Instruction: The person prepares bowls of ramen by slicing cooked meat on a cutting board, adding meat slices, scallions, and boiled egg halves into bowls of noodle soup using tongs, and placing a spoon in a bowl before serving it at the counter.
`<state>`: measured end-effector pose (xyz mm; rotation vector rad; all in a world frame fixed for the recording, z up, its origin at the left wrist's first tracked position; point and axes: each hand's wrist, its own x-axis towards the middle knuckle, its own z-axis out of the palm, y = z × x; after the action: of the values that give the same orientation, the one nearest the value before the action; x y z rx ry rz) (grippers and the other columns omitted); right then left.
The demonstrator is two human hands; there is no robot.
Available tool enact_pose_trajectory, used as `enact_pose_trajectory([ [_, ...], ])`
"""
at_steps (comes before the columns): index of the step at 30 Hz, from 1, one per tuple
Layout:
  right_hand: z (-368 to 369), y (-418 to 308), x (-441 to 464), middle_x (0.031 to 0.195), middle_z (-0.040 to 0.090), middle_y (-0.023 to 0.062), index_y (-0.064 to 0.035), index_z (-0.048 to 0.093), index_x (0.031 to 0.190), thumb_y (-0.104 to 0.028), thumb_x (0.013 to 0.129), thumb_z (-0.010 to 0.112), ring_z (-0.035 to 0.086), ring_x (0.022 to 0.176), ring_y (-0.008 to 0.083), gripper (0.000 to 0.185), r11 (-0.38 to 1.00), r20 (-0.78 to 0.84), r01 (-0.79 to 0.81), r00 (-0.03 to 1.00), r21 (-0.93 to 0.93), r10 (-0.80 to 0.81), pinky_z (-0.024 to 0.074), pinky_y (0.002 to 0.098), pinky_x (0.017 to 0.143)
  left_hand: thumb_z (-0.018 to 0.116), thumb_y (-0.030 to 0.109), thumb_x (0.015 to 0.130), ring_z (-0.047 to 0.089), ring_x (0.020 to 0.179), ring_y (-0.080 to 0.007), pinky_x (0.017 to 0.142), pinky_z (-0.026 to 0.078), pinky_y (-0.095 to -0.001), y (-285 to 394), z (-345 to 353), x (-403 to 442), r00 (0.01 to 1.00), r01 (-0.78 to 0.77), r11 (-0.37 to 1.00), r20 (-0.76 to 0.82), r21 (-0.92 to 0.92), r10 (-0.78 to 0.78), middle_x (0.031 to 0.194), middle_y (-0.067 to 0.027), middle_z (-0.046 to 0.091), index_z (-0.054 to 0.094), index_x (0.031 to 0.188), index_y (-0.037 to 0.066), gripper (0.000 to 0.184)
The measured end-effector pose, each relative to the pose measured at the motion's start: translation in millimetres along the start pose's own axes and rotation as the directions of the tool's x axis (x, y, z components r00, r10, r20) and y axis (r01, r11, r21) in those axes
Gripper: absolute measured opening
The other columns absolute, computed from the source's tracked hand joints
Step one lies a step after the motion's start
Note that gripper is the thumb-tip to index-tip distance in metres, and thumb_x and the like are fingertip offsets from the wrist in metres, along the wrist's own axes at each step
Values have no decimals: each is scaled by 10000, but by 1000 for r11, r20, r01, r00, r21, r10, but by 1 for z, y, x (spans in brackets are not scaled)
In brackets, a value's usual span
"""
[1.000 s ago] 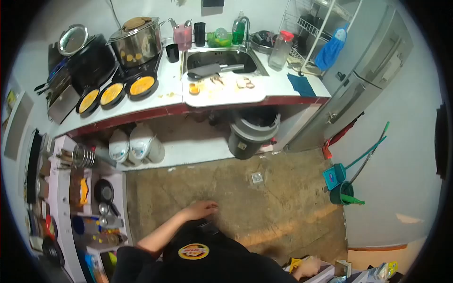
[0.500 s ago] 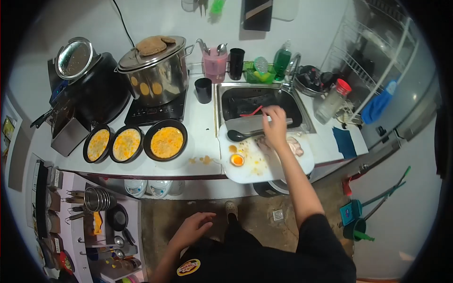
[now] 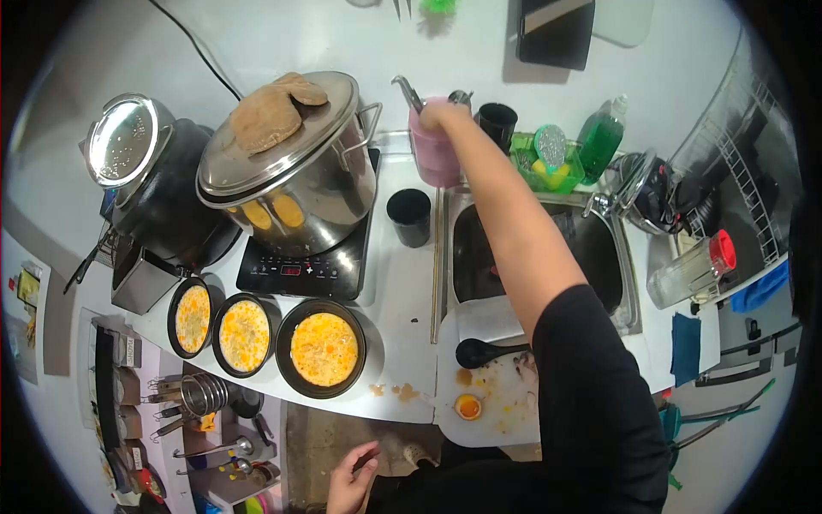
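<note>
My right hand (image 3: pixel 439 114) reaches into the top of a pink container (image 3: pixel 435 156) with metal utensils (image 3: pixel 408 92) standing in it; its fingers are hidden there. My left hand (image 3: pixel 351 481) hangs low in front of the counter, thumb and fingers a little apart, touching nothing. On a white cutting board (image 3: pixel 449 418) lie a black ladle (image 3: pixel 481 352) and a small cup with orange yolk-like contents (image 3: pixel 467 407). Pale pieces at the board's right are partly covered by my arm. Three round black pans (image 3: pixel 321 348) with yellow-orange mixture stand at the left.
A big steel pot (image 3: pixel 300 197) with a mitt (image 3: pixel 272 113) on its lid stands on an induction cooker (image 3: pixel 300 272). A black cup (image 3: pixel 409 218) stands left of the sink (image 3: pixel 629 283). Green dish soap (image 3: pixel 603 140) and a red-lidded jar (image 3: pixel 685 272) are at the right.
My right hand has moved from above the cutting board up and left to the pink container. My left hand has dropped lower. The view has shifted closer to the counter.
</note>
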<state>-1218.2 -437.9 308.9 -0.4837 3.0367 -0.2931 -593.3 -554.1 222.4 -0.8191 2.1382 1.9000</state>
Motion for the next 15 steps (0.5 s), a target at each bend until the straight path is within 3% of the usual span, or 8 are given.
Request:
enact_pose_trajectory([
  [3, 5, 13, 45, 1088, 696, 124, -154, 717, 1041, -209, 700, 604, 661, 1049, 300, 363, 983, 354, -174, 924, 55, 144, 508, 456, 886, 576, 22, 927, 603, 1077, -171, 943, 466, -305, 12, 2, 1, 1000, 5, 1000, 31, 7, -6, 1103, -99, 666, 579, 1230, -16, 305],
  [5, 31, 20, 90, 861, 706, 163, -66, 722, 921, -172, 728, 607, 696, 783, 287, 249, 989, 321, -138, 940, 43, 117, 525, 432, 697, 578, 14, 924, 603, 1059, -168, 944, 456, -296, 19, 1, 1, 999, -26, 994, 23, 105, 24, 1100, -96, 661, 580, 1231, -8, 308],
  [7, 9, 9, 47, 789, 703, 152, -42, 725, 793, -128, 700, 663, 656, 701, 268, 141, 999, 41, -22, 999, -27, 23, 517, 415, 658, 590, 68, 939, 614, 1060, -179, 949, 457, -300, 10, -7, -1, 999, -37, 993, -16, 116, 39, 1122, -109, 666, 598, 1197, -13, 271],
  [9, 31, 28, 106, 772, 700, 140, -9, 701, 760, -171, 707, 711, 634, 650, 198, 170, 847, 319, 324, 927, -422, -195, 521, 351, 636, 587, 57, 937, 608, 1062, -176, 961, 446, -297, 14, -10, -2, 1000, -18, 998, -23, 55, 19, 1118, -102, 662, 595, 1192, -23, 267],
  [11, 32, 22, 125, 1206, 625, 206, -92, 667, 1177, -281, 867, 620, 601, 1115, 331, 367, 971, 651, -202, 722, -125, 234, 448, 465, 965, 583, 38, 932, 608, 1056, -181, 964, 445, -306, 4, -15, 0, 1000, 0, 1000, -32, -29, -1, 1110, -118, 657, 580, 1214, -26, 290],
  [12, 24, 25, 107, 1206, 625, 206, -92, 667, 1177, -281, 867, 620, 601, 1115, 331, 367, 968, 656, -217, 713, -129, 247, 448, 465, 965, 580, 41, 932, 610, 1057, -185, 963, 447, -309, -3, -18, 5, 1000, -20, 1000, 2, -1, 20, 1108, -122, 658, 581, 1213, -26, 289],
  [14, 4, 22, 53, 1196, 640, 159, -85, 698, 1102, -233, 835, 644, 626, 1071, 300, 310, 993, 485, -46, 870, -110, 95, 464, 431, 947, 577, 43, 932, 611, 1057, -190, 961, 448, -311, -1, -27, 12, 998, -42, 999, 43, 34, 40, 1107, -127, 658, 583, 1211, -26, 287],
  [15, -3, 18, 43, 1196, 640, 159, -85, 698, 1102, -233, 835, 644, 626, 1071, 300, 310, 992, 487, -47, 868, -115, 97, 464, 431, 947, 577, 51, 932, 612, 1056, -193, 960, 449, -314, 7, -29, 14, 997, -45, 995, 68, 92, 38, 1101, -131, 660, 589, 1203, -25, 282],
])
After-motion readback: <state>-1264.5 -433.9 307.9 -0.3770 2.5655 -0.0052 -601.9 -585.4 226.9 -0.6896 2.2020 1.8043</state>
